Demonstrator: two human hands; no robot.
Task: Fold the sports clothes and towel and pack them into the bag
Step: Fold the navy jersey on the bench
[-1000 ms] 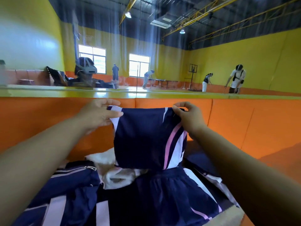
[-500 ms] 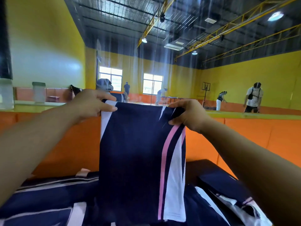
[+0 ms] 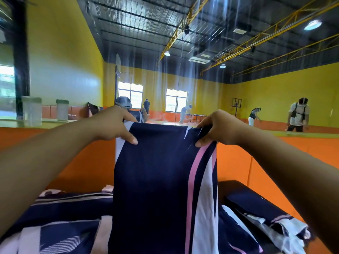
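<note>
I hold up a navy sports garment with white and pink stripes; it hangs straight down in front of me. My left hand pinches its top left corner. My right hand pinches the top right corner, bunching the cloth a little. Below on the left lies another navy garment with pale stripes. At the lower right sits a folded navy piece with white and pink edges. No bag or towel shows from here.
An orange padded wall with a mirror above it stands right behind the clothes. Two clear plastic jars sit on the green ledge at the left. The mirror reflects several people in a yellow hall.
Both hands have lifted the navy garment higher, so it now hangs full length. My head has tilted up, and the white towel seen earlier is out of sight.
</note>
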